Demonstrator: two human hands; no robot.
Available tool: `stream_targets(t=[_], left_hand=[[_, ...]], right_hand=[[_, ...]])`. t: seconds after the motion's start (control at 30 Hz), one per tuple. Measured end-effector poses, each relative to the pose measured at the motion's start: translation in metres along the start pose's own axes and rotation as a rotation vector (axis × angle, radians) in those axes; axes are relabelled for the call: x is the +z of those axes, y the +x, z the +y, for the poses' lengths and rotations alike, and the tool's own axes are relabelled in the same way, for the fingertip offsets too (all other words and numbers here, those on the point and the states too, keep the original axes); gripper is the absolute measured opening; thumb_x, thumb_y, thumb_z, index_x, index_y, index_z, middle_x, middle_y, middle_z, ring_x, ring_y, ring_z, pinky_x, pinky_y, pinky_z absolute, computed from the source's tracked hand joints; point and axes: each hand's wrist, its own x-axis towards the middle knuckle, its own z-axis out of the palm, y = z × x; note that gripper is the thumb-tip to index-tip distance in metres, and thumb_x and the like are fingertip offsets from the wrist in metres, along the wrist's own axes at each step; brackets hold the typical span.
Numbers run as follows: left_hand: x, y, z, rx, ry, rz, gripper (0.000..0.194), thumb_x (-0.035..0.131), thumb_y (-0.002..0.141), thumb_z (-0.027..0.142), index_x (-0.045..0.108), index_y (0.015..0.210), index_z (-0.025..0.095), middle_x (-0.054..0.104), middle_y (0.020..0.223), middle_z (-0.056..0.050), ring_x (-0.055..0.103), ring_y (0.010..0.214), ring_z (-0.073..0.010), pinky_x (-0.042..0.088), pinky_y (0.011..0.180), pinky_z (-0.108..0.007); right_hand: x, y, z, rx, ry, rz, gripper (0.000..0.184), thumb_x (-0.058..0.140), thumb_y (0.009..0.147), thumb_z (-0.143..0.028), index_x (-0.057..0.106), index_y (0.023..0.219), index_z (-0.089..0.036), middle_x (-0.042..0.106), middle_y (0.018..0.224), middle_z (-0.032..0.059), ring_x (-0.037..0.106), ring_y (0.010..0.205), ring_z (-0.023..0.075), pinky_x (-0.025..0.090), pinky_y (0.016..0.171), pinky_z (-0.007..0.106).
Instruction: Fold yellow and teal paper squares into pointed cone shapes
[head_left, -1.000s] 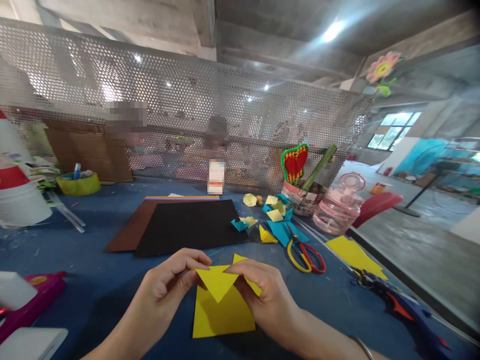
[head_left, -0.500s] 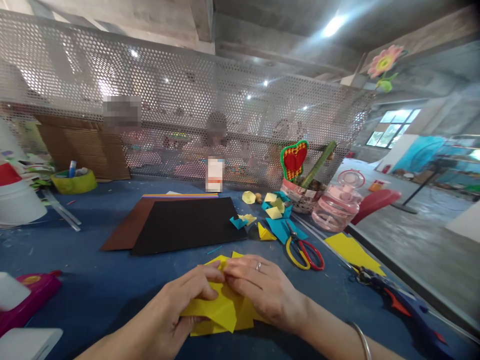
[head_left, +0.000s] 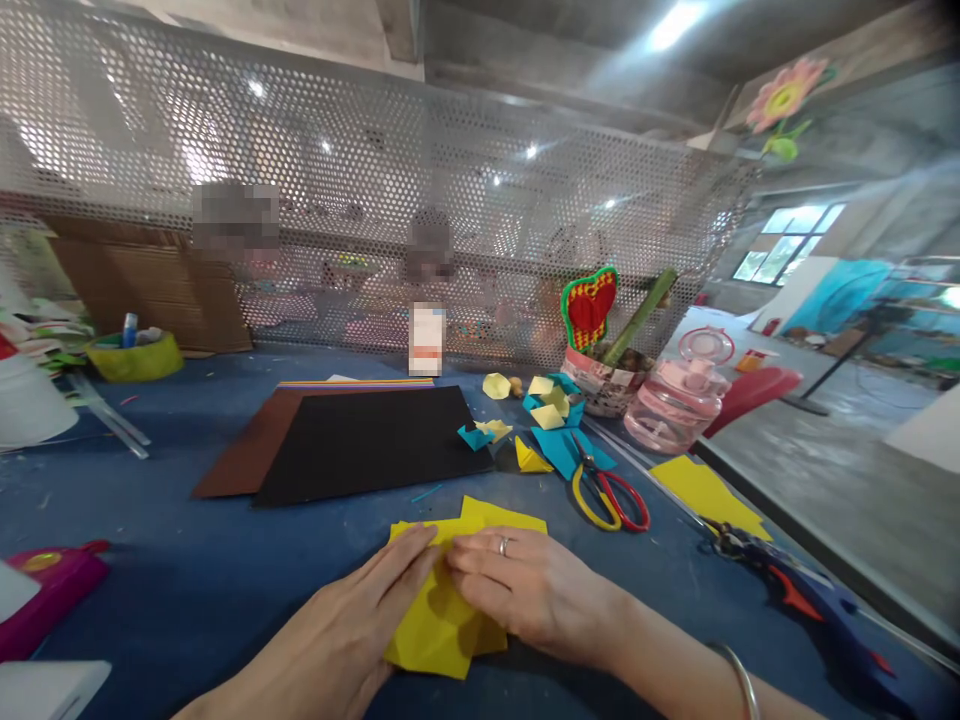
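Just in front of the flat black sheet [head_left: 375, 440], creased yellow paper [head_left: 441, 628] was pressed by open left fingers [head_left: 406, 562] and curled right fingers [head_left: 484, 573], their grip unclear.

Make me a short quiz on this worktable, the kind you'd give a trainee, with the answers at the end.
1. Multiple choice: what do the left hand and the right hand both rest on?
A) the pink bottle
B) the yellow paper
C) the cardboard

2. True or false: the black sheet lies partly over the brown sheet.

3. Fill in the blank: the scissors have one red handle and one ____ handle.

Key: 1. B; 2. true; 3. yellow.
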Motion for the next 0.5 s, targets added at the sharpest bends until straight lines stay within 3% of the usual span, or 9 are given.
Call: stream_targets(t=[0.17, 0.33, 0.5], left_hand=[[-0.006, 0.001, -0.001, 0.011, 0.001, -0.068, 0.067, 0.044, 0.072, -0.001, 0.043, 0.138, 0.013, 0.048, 0.142, -0.012, 0.045, 0.130, -0.0269, 0.044, 0.103, -0.039], [-0.009, 0.000, -0.002, -0.001, -0.056, -0.075, 0.063, 0.051, 0.081, 0.007, 0.040, 0.141, 0.021, 0.044, 0.145, -0.009, 0.043, 0.131, -0.0259, 0.040, 0.105, -0.041], [-0.015, 0.001, -0.004, 0.010, -0.073, -0.162, 0.060, 0.052, 0.088, 0.018, 0.031, 0.145, 0.025, 0.036, 0.148, -0.009, 0.037, 0.135, -0.0279, 0.032, 0.107, -0.052]], right_hand=[[0.002, -0.004, 0.000, 0.015, 0.105, -0.043, 0.030, 0.041, 0.089, -0.007, 0.059, 0.113, -0.006, 0.069, 0.111, 0.0127, 0.060, 0.112, 0.0186, 0.047, 0.100, 0.030], [0.003, -0.004, -0.001, -0.027, 0.116, -0.040, 0.035, 0.047, 0.090, -0.018, 0.055, 0.121, -0.004, 0.067, 0.115, 0.0140, 0.058, 0.115, 0.0206, 0.047, 0.101, 0.032], [0.004, -0.005, -0.006, -0.080, 0.091, -0.003, 0.025, 0.042, 0.092, -0.013, 0.063, 0.106, -0.011, 0.070, 0.108, 0.0114, 0.062, 0.105, 0.0189, 0.053, 0.090, 0.030]])
